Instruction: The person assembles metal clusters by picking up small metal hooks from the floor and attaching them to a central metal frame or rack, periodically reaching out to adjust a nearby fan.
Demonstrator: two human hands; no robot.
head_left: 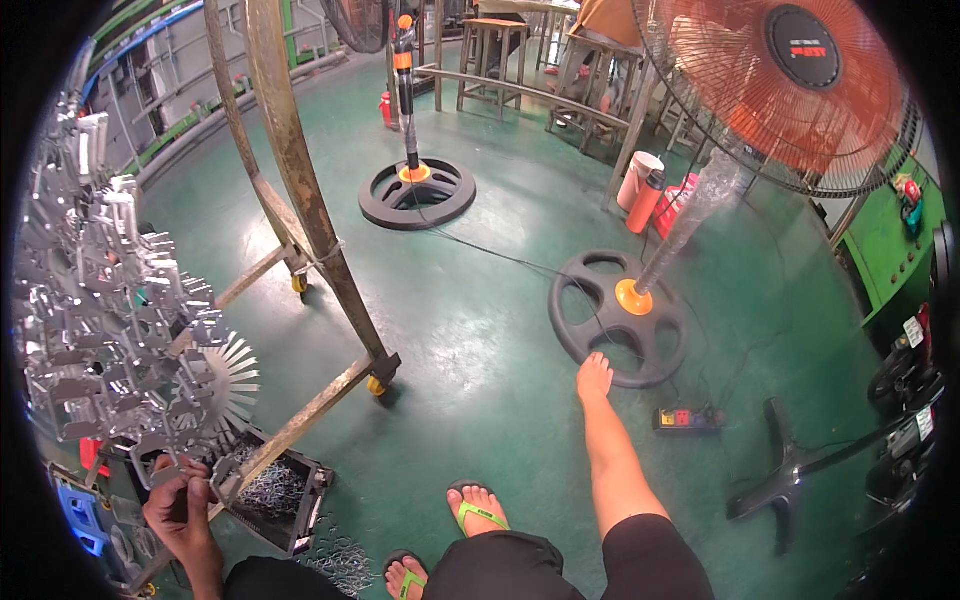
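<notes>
My left hand (185, 515) is closed at the lower left, thumb and fingers pinching the edge of a small grey metal bracket (155, 462). The bracket is at the bottom of a dense hanging cluster of similar bent metal parts (95, 300). Stretched forward on the right, my right hand (595, 375) appears over the near rim of a fan's round grey base (655, 350). Its fingers are extended with nothing in them. Whether it touches the base I cannot tell.
A worn metal frame on yellow casters (300, 190) stands beside the parts. Below it, a dark bin (318, 490) holds small metal hooks. An orange fan (850, 90), another fan base (450, 212), cables and a power strip (690, 418) occupy the green floor. People sit on stools at the back.
</notes>
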